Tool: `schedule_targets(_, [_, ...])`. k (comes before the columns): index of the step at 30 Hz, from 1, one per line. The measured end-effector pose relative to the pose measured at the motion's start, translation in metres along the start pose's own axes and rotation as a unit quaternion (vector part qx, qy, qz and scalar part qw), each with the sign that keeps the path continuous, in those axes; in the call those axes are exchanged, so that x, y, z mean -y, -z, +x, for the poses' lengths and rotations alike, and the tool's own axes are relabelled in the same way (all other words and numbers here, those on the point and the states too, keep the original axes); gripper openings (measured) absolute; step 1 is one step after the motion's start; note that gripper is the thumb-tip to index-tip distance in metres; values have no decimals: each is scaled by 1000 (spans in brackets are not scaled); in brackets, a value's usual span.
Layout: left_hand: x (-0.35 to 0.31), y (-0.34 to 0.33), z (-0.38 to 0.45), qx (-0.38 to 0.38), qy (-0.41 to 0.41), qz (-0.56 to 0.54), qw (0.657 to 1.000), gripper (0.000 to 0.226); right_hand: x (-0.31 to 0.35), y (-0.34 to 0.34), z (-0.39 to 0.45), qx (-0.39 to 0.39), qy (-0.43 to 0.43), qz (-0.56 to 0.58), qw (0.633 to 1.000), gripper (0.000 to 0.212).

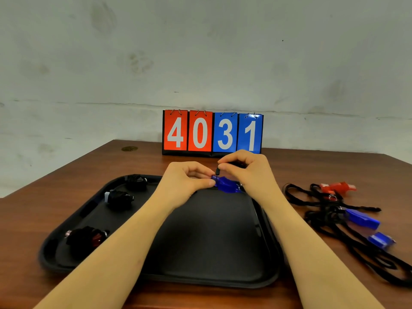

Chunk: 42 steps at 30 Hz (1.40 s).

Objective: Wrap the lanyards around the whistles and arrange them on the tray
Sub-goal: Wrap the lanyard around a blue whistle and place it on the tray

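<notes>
A blue whistle (226,185) is held over the far edge of the black tray (211,253). My left hand (187,181) pinches its left end. My right hand (245,168) pinches the black lanyard (217,171) just above the whistle. Three whistles wrapped in black cord lie along the tray's left side: one at the far corner (136,181), one below it (119,198), and a reddish one (85,238) nearest me. To the right of the tray lie a red whistle (338,187) and two blue whistles (362,218) (381,239) with tangled black lanyards (323,206).
A flip scoreboard (213,132) reading 4031 stands at the back of the brown wooden table (66,181), just behind my hands. A round brass fitting (129,148) sits at the table's far left. A grey wall rises behind.
</notes>
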<state>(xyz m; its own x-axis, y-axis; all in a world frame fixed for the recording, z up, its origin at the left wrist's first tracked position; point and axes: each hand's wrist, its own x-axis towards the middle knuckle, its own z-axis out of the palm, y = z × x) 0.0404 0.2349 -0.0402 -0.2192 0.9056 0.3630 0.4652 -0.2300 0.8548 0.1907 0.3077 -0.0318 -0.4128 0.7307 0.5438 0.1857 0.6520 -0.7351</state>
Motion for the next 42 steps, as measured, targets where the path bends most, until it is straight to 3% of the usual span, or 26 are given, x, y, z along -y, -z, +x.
schedule_targets(7, [-4, 2, -2, -13, -11, -129, 992, 19, 6, 6, 1, 13, -57, 126, 990, 12])
schedule_targets(12, [-5, 4, 0, -67, 13, -226, 972, 16, 4, -5, -1, 22, -75, 96, 992, 20])
schedule_targets(16, [-4, 3, 0, -107, 17, -231, 967, 15, 5, -9, -4, 76, -36, 84, 993, 7])
schedule_targets(21, [-2, 4, 2, -139, 19, -196, 970, 15, 12, -7, -6, 142, -13, 81, 986, 10])
schedule_targets(26, [0, 3, 3, -159, 7, -136, 978, 13, 21, -5, -8, 160, 8, 76, 984, 9])
schedule_targets(30, [2, 2, 4, -166, -5, -49, 985, 13, 22, -5, -9, 117, 42, 33, 992, 7])
schedule_targets(32, [3, 2, 4, -165, -13, -24, 986, 15, 17, -9, -7, 71, 84, -54, 992, 9])
schedule_targets(34, [3, 2, 4, -157, -24, -2, 987, 15, 11, -13, -4, 13, 154, -160, 975, 12])
schedule_targets(36, [2, 1, 4, -146, -34, 10, 989, 15, 8, -14, -3, -25, 184, -187, 965, 15])
schedule_targets(42, [3, -1, 3, -112, -61, 39, 991, 15, 6, -13, -5, -42, 115, -152, 981, 17])
